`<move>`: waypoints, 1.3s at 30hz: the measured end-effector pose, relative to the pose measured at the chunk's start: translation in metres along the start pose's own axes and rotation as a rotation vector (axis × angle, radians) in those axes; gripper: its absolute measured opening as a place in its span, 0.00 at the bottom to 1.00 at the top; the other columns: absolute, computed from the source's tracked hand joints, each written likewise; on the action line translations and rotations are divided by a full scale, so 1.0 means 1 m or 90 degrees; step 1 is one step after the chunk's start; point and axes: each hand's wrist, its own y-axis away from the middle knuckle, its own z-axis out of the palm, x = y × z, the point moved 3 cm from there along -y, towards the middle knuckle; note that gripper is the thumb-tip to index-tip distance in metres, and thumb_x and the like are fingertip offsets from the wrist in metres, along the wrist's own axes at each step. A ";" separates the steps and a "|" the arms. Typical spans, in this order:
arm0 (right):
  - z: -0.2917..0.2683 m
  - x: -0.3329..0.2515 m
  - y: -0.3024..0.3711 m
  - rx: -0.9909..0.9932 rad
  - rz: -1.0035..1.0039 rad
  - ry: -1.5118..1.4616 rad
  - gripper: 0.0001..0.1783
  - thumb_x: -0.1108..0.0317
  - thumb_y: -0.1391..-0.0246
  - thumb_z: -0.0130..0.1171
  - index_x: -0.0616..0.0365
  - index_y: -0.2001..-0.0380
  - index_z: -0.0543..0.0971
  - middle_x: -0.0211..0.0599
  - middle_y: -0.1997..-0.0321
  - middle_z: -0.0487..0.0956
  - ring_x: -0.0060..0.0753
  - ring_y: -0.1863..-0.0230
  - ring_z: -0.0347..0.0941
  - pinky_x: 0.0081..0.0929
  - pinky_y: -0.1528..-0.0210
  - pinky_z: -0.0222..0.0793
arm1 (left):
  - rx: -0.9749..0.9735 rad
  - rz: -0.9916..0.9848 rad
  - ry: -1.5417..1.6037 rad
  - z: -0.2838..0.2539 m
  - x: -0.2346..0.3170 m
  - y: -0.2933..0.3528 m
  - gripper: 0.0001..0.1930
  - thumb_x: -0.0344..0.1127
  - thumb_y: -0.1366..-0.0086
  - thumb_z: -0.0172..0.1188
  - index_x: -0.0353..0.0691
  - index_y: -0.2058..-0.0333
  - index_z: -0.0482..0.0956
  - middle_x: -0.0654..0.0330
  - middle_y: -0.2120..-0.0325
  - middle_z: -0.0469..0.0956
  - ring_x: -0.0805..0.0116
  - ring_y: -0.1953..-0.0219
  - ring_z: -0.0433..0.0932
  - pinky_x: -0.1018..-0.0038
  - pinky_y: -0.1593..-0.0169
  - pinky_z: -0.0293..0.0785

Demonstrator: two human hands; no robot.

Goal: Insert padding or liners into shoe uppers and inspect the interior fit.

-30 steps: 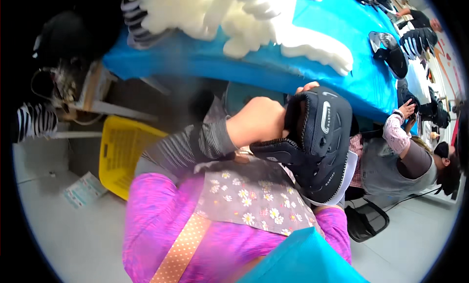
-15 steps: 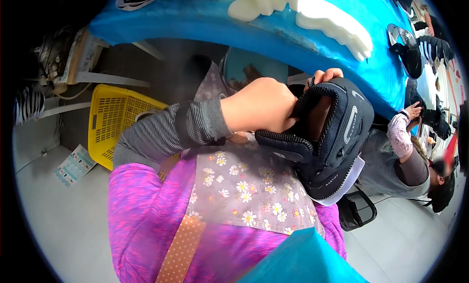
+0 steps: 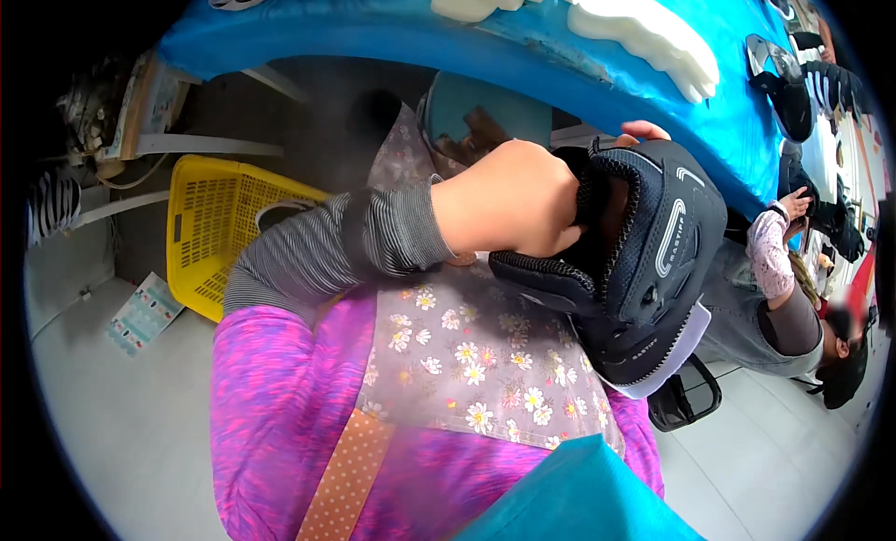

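Observation:
A black padded shoe upper hangs tilted in front of my apron, its collar facing me and a pale lining strip along its lower edge. My left hand is closed at the opening, thumb and curled fingers gripping the near edge by the tongue; some fingertips are hidden inside. Over the far side of the upper show a few bent fingers of my right hand, holding it from behind. The rest of that hand is covered by the upper.
Ahead, a blue-covered table carries white foam pieces and black shoe parts. A yellow basket stands on the left, a teal bucket under the table. At the right, a co-worker handles dark pieces.
The shoe upper and both hands have shifted slightly to the right. Fewer of my right hand's fingers show above the upper now. My left hand keeps its hold.

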 end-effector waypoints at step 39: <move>-0.001 -0.035 0.052 0.019 0.220 0.082 0.31 0.63 0.51 0.70 0.57 0.47 0.66 0.36 0.63 0.76 0.24 0.67 0.71 0.21 0.63 0.67 | -0.090 0.056 0.460 -0.012 0.018 0.002 0.32 0.27 0.41 0.66 0.34 0.39 0.65 0.56 0.43 0.71 0.68 0.43 0.70 0.68 0.39 0.66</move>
